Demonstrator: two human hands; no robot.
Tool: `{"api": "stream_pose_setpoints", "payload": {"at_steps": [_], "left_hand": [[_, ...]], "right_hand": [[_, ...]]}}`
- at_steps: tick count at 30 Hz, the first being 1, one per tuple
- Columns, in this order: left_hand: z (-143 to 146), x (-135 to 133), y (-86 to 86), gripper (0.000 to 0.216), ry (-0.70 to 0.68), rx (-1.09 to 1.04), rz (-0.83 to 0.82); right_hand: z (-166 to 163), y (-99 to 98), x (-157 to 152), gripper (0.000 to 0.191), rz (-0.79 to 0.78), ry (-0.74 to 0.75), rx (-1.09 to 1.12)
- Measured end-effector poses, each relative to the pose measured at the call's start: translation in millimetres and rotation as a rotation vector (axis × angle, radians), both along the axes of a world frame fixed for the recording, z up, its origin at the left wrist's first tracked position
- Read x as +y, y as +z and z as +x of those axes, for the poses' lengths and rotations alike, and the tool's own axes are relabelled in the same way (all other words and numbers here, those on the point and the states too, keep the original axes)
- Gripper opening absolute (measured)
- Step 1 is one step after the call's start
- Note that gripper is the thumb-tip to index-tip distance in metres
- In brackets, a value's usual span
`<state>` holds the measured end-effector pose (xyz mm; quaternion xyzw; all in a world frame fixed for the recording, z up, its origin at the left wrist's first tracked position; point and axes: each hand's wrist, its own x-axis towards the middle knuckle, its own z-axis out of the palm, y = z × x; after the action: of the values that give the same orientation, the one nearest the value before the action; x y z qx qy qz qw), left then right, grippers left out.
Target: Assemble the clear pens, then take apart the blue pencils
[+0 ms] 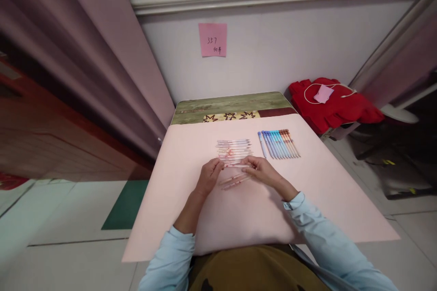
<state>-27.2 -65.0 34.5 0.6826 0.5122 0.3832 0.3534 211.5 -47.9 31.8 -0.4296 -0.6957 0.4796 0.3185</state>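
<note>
Both my hands pinch the two ends of one slim, pale pen (232, 166), held level at the near side of a row of pens. My left hand (210, 175) closes on its left end, and my right hand (261, 170) on its right end. Beyond them, several clear and pinkish pens (234, 146) lie side by side, pointing left to right. Nearer to me, loose pens (235, 182) lie aslant, partly under my right hand. To the right, a neat row of blue and brown-topped pens (278, 144) lies lengthwise.
A pale pink sheet (184, 154) covers most of the table, whose green patterned far end (218, 104) meets the wall. On the wall is a pink note (212, 40). At the right, red cloth (307, 104) carries a white cable (309, 93). Curtains hang at the left.
</note>
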Motion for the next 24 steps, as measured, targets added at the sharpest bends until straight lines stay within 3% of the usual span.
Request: {"api": "stream_pose_setpoints", "payload": {"at_steps": [2,4,7,10,13,14,16,17,19,21,24], "left_hand": [[0.8,-0.1,-1.3,0.035,0.034,-0.037,-0.074],[1.8,0.3,-2.6,0.035,0.055,-0.059,-0.129],[3.1,1.0,-4.0,0.035,0.056,-0.085,-0.147],[3.3,1.4,-4.7,0.035,0.048,-0.097,-0.139],[2.8,1.5,-5.0,0.035,0.062,-0.086,-0.148],[3.0,1.5,-5.0,0.035,0.066,-0.086,-0.151],[4.4,1.8,-5.1,0.035,0.068,-0.09,-0.153],[5.4,2.0,-5.2,0.035,0.065,-0.091,-0.151],[7.4,2.3,-5.5,0.035,0.052,-0.092,-0.146],[8.0,2.3,-6.3,0.035,0.042,-0.09,-0.139],[5.9,1.7,-7.5,0.034,0.047,-0.081,-0.141]], "right_hand": [[0.7,-1.4,1.1,0.036,0.078,-0.056,-0.002],[3.2,-2.9,2.2,0.055,0.095,-0.14,-0.025],[7.5,-4.7,2.3,0.046,-0.024,-0.237,-0.104],[10.3,-4.5,0.5,0.058,-0.125,-0.216,-0.113],[11.6,-3.0,-1.4,0.04,-0.075,-0.203,0.024],[11.8,-2.6,-1.8,0.042,-0.039,-0.205,0.067],[11.6,-2.9,-2.3,0.062,0.001,-0.213,0.093],[11.2,-3.7,-2.4,0.063,-0.016,-0.218,0.073],[9.8,-6.4,-2.4,0.047,-0.104,-0.236,0.016],[8.4,-9.6,-2.3,0.05,-0.158,-0.244,-0.015],[7.7,-11.6,-2.2,0.041,-0.081,-0.22,0.052]]}}
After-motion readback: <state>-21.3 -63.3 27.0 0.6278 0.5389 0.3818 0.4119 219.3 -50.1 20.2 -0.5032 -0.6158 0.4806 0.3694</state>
